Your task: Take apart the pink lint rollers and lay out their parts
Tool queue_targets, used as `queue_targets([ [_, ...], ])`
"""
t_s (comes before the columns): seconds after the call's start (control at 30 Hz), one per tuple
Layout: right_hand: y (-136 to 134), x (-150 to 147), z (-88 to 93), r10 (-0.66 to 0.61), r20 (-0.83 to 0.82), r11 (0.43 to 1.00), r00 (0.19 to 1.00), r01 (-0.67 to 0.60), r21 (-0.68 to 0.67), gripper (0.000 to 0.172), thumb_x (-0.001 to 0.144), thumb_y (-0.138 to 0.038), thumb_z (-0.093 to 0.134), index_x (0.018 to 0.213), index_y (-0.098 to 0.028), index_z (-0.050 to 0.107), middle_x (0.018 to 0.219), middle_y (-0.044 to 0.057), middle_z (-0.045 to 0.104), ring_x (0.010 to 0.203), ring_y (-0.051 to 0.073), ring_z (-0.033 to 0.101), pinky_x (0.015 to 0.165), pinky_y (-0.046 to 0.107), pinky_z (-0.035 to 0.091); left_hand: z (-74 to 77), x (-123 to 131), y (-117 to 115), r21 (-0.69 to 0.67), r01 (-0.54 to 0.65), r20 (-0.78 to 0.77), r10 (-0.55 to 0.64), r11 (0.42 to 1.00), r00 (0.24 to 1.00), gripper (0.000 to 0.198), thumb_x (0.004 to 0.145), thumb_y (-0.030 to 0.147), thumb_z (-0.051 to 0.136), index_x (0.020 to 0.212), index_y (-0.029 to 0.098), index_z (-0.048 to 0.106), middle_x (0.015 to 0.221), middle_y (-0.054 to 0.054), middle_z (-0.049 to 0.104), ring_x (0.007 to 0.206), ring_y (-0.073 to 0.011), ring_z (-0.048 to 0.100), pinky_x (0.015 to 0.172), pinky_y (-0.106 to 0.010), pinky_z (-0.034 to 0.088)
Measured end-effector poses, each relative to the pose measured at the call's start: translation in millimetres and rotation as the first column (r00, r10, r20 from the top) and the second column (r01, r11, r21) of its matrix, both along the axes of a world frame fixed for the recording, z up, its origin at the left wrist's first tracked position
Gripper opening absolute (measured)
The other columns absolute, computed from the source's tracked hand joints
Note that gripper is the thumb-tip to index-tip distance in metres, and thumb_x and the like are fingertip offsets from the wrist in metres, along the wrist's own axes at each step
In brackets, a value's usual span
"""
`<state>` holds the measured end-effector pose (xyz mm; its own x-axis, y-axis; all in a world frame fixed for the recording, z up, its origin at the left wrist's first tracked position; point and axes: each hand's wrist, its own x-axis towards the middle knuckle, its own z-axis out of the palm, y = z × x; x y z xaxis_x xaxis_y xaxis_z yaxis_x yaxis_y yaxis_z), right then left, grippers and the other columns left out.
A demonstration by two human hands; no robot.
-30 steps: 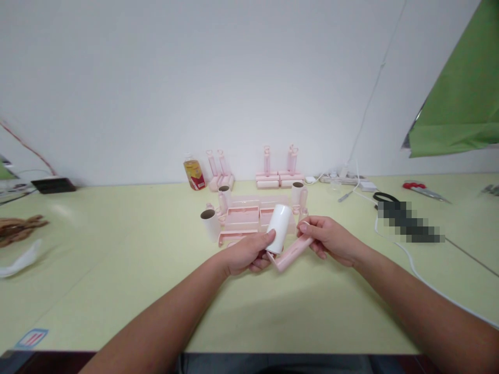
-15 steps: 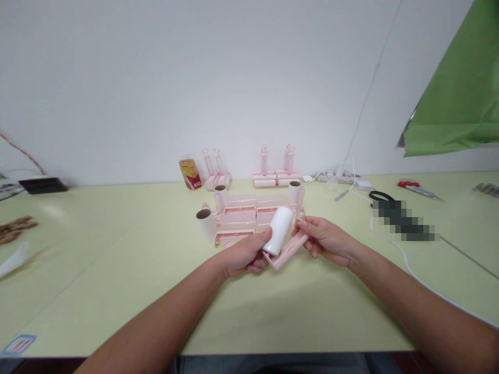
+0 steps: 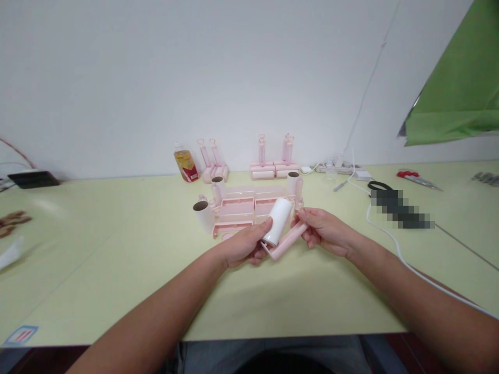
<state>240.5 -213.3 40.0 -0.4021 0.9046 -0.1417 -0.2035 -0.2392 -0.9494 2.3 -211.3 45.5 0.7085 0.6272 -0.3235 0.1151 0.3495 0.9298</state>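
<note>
Here we are, taking the roll as the dial's centre and the wall as twelve o'clock. The left hand, at eight, clasps a glossy white cylindrical roll, thumb across its side. The fingers curl underneath, mostly hidden, so how they grip is anyone's call. The roll tilts, top end leaning towards one o'clock, held above the pale yellow-green table.

Over to the right hand, between three and four: thumb and fingers pinch the upper end of a pale pink plastic L-shaped piece, covering that tip. The piece slants past the roll's five o'clock side, its short bent end tucked in by the roll's base. Touching or just apart there? Can't tell, and the left fingers muddle it further.

Towards ten, shallow pink plastic open trays peep out, the nearest partly behind the left hand, others overlapped by the roll. A white upright roll with a brown core stands at nine; another roll at one is partly screened by a translucent pink handle.

Up at twelve by the wall, pink cased rollers sit side by side, too small for detail. At three, a black object is blurred into blocks, unreadable. Out at nine, a brown thing is cut off by the edge, and at two a green sheet runs out of view.
</note>
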Motion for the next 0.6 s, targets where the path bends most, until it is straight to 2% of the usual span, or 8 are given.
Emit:
queue_targets([
  [0.1, -1, 0, 0.7, -0.017, -0.006, 1.000, 1.000, 0.017, -0.016, 0.036, 0.081, -0.049, 0.071, 0.086, -0.014, 0.064, 0.056, -0.003, 0.056, 0.042, 0.006, 0.050, 0.038, 0.015, 0.051, 0.2, 0, 0, 0.038, -0.007, -0.021, 0.008, 0.999, 1.000, 0.063, 0.082, 0.078, 0.043, 0.080, 0.015, 0.051, 0.051, 0.005, 0.038, 0.039, -0.0053, 0.028, 0.037, -0.019, 0.023],
  [0.33, -1, 2, -0.2, -0.033, -0.019, 0.999, 0.999, 0.033, -0.014, 0.035, 0.081, -0.048, 0.073, 0.089, -0.014, 0.064, 0.064, -0.002, 0.060, 0.044, 0.006, 0.053, 0.038, 0.016, 0.052, 1.9, -1, -1, 0.242, 0.017, -0.112, 0.011, 0.970, 0.994, 0.057, 0.086, 0.072, 0.042, 0.074, 0.017, 0.048, 0.051, 0.004, 0.040, 0.038, -0.0069, 0.035, 0.037, -0.021, 0.031],
  [0.47, -2, 2, 0.6, -0.010, 0.008, 1.000, 1.000, 0.010, 0.001, 0.036, 0.081, -0.049, 0.071, 0.090, -0.015, 0.063, 0.062, -0.002, 0.059, 0.046, 0.007, 0.054, 0.040, 0.017, 0.054, 10.8, -3, -2, 0.363, 0.090, -0.196, -0.018, 0.928, 0.980, 0.051, 0.086, 0.066, 0.048, 0.082, 0.016, 0.052, 0.057, 0.003, 0.047, 0.042, -0.0076, 0.042, 0.039, -0.020, 0.034],
  [0.6, -6, 1, 5.0, 0.086, 0.015, 0.996, 0.996, -0.086, 0.024, 0.033, 0.082, -0.045, 0.072, 0.094, -0.016, 0.060, 0.068, -0.002, 0.059, 0.051, 0.007, 0.057, 0.046, 0.019, 0.057, 23.0, -9, -2, 0.461, 0.228, -0.344, -0.064, 0.858, 0.937, 0.042, 0.082, 0.056, 0.061, 0.098, 0.017, 0.056, 0.071, -0.001, 0.061, 0.051, -0.0103, 0.055, 0.045, -0.020, 0.042],
])
